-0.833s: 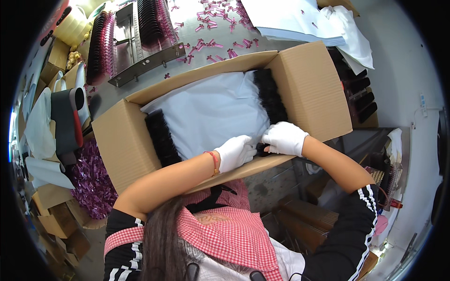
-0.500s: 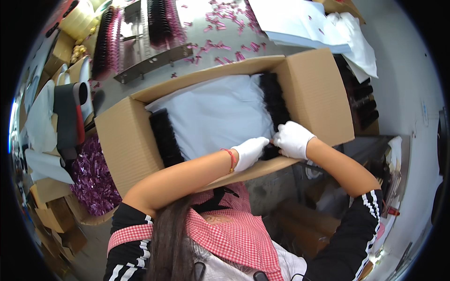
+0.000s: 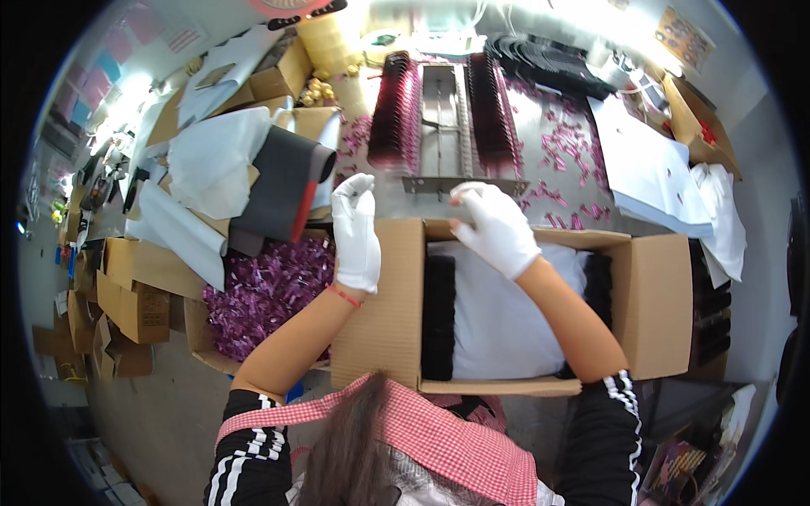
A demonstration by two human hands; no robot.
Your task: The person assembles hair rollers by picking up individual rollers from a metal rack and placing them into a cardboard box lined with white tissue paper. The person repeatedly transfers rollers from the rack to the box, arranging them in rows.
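Note:
My left hand (image 3: 355, 232), in a white glove, is raised over the left flap of an open cardboard box (image 3: 654, 304), fingertips pinched together with nothing visible between them. My right hand (image 3: 496, 228), also gloved, hovers at the box's far rim with its fingers curled, and nothing shows in it. Inside the box lies a white sheet (image 3: 498, 316) with black bristly bundles at its left (image 3: 439, 316) and right (image 3: 597, 278) sides. Just beyond both hands stands a metal rack (image 3: 443, 126) flanked by rows of dark red bristles (image 3: 392, 114).
Small pink pieces (image 3: 565, 148) are scattered on the grey table right of the rack. A white paper stack (image 3: 645, 169) lies at the far right. A box of purple pieces (image 3: 261, 291) sits left of the carton, a dark grey and red roll (image 3: 283, 190) behind it, and cardboard boxes (image 3: 135, 295) further left.
Both hands have left the near rim of the box and moved up to its far edge, toward the rack. My head has tilted, so the table shows more fully.

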